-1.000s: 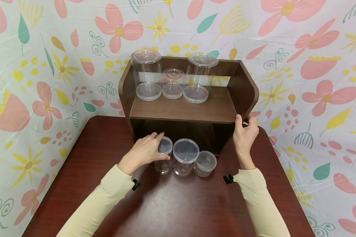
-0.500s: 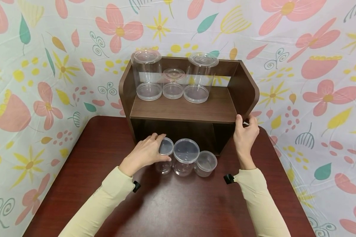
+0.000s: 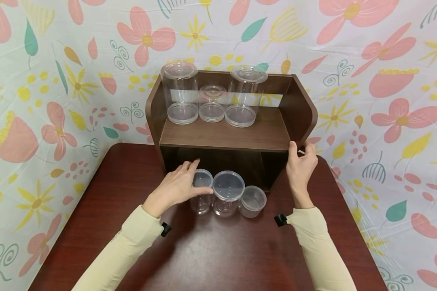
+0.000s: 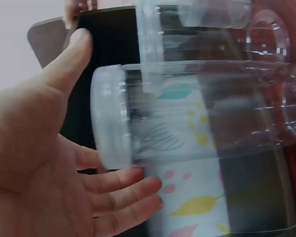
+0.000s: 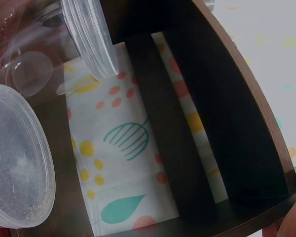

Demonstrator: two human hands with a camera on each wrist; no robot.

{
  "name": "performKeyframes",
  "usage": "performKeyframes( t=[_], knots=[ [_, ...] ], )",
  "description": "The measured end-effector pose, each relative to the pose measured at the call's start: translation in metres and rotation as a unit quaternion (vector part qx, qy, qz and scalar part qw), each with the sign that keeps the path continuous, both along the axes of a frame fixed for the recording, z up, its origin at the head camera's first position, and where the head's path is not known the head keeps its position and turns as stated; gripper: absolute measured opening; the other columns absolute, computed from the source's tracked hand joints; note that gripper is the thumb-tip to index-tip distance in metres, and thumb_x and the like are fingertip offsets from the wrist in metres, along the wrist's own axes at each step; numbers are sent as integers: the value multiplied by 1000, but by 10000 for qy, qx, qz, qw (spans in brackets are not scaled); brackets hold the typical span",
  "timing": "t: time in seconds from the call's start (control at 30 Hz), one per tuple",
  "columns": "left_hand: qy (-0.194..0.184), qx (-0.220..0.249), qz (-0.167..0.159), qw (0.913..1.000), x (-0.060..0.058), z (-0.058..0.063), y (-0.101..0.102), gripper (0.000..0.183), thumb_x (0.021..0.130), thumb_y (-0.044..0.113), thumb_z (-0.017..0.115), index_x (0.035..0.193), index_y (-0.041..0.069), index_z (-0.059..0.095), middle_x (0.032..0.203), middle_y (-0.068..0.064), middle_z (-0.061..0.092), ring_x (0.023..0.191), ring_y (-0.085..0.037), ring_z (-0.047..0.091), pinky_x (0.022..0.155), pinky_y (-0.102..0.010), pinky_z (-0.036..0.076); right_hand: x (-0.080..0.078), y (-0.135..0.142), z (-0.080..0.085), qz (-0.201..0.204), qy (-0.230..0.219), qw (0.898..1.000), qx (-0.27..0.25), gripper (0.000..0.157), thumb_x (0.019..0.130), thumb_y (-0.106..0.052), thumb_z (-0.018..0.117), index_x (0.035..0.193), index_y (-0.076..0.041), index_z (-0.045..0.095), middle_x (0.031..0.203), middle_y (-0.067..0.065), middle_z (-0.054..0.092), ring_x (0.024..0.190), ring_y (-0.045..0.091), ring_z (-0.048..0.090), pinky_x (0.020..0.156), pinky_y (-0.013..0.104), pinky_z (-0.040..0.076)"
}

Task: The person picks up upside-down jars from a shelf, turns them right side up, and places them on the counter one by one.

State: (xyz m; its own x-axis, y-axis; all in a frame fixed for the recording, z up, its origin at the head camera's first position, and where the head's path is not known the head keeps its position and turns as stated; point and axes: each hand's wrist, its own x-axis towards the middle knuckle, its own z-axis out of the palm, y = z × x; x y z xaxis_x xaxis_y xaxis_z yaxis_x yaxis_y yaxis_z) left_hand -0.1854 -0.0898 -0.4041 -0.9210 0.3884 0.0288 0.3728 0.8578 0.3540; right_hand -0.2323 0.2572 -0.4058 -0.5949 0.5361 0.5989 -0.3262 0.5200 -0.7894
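Observation:
My left hand (image 3: 177,184) is spread beside a slim clear jar (image 3: 201,198), the leftmost of three in front of the shelf. In the left wrist view its thumb stands apart from the lid (image 4: 108,118) while the fingertips lie right at the lid's edge. Beside it stand a wider clear jar (image 3: 227,194) and a short, frosted-lidded jar (image 3: 252,201). My right hand (image 3: 301,167) grips the right front edge of the dark brown two-tier shelf (image 3: 225,139), thumb in front and fingers behind; only part of that hand (image 5: 291,217) shows in the right wrist view.
On the upper tier stand two tall lidded jars (image 3: 182,95) (image 3: 245,97) with a smaller jar (image 3: 213,103) between them. The lower compartment (image 3: 222,161) is dark. Everything rests on a reddish-brown table (image 3: 218,254) against a flower-printed cloth (image 3: 218,28).
My left hand has opened wider: its thumb has swung right across the jar, and its fingers reach slightly higher. The right hand and the jars have stayed in place.

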Motion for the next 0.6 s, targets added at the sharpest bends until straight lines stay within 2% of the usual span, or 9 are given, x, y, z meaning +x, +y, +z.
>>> performKeyframes(
  t=[0.13, 0.27, 0.37, 0.5, 0.6],
  knots=[
    [170, 325, -14, 9993, 1, 21, -9, 95, 91, 71, 64, 158, 8, 41, 146, -18, 52, 130, -37, 55, 98, -56, 50, 1, -1, 1, 14, 6, 10000, -6, 21, 94, -6, 68, 105, 12, 69, 91, -7, 57, 89, 7, 56, 78, 16, 45],
    [469, 831, -19, 9954, 1, 51, -22, 78, 94, 58, 69, 152, 10, 50, 140, -11, 59, 125, -30, 59, 97, -54, 51, 2, -1, 1, 74, 7, 10000, -10, 21, 94, -6, 68, 105, 12, 69, 91, -9, 56, 88, 5, 56, 78, 16, 45],
    [801, 1285, -37, 9885, -2, 73, -31, 70, 95, 49, 72, 150, 10, 53, 133, -8, 63, 116, -26, 63, 93, -50, 51, 2, -1, 2, 44, -7, 10000, 15, 21, 94, -6, 68, 106, 12, 69, 91, -11, 55, 88, 5, 55, 78, 16, 45],
    [1234, 2043, -43, 9711, -8, 100, -38, 63, 97, 32, 75, 149, 5, 53, 129, -12, 63, 109, -27, 64, 93, -46, 52, 1, 0, 1, 26, -11, 10000, 36, 21, 94, -6, 68, 105, 12, 69, 90, -12, 55, 87, 5, 55, 78, 16, 45],
    [1574, 2759, 47, 9482, -18, 118, -41, 59, 97, 20, 75, 147, 0, 52, 128, -17, 61, 108, -31, 64, 95, -45, 53, 1, 0, 1, 58, 23, 10000, 31, 21, 94, -7, 67, 104, 12, 69, 90, -13, 54, 87, 5, 55, 78, 16, 45]
  ],
)
